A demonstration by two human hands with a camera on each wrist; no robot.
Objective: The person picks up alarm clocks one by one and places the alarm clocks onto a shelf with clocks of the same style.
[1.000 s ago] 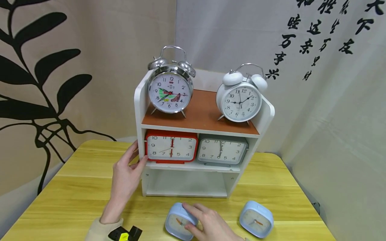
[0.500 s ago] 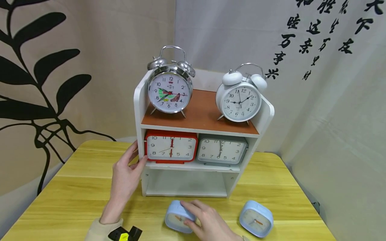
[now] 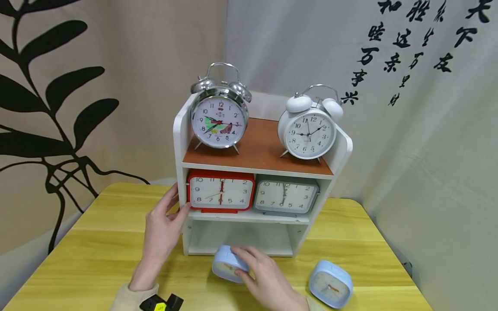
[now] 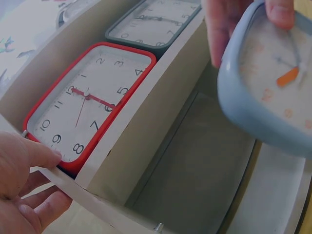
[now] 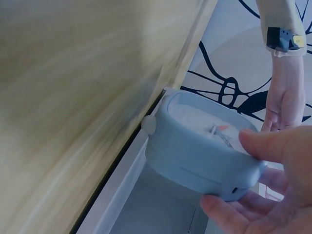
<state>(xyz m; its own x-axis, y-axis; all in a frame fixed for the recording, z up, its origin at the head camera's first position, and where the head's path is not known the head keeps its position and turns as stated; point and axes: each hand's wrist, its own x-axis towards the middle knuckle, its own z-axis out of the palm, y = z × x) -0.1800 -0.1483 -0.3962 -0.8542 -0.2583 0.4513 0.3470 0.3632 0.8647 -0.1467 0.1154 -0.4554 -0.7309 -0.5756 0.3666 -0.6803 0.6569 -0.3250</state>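
My right hand [image 3: 268,276] grips a small light-blue alarm clock [image 3: 225,261], thumb over its face and fingers behind. That clock is tilted before the lowest compartment of a white shelf [image 3: 180,149]. In the right wrist view the thumb [image 5: 265,146] lies on its front rim. My left hand [image 3: 161,231] pinches the shelf's left side panel, thumb at the lower corner of a red rectangular clock [image 3: 219,172] and fingers outside. Beside the red clock, in the middle compartment, stands a grey-green rectangular clock [image 3: 287,196].
A silver twin-bell clock [image 3: 219,121] and a white twin-bell clock [image 3: 309,134] stand on the shelf's brown top board [image 3: 264,144]. A second light-blue clock [image 3: 330,284] rests on the wooden table [image 3: 373,259] at front right. Printed curtains hang behind.
My right hand has carried the blue clock up and forward, closer to the lowest compartment. The left hand keeps its hold on the shelf. The head view has shifted slightly.
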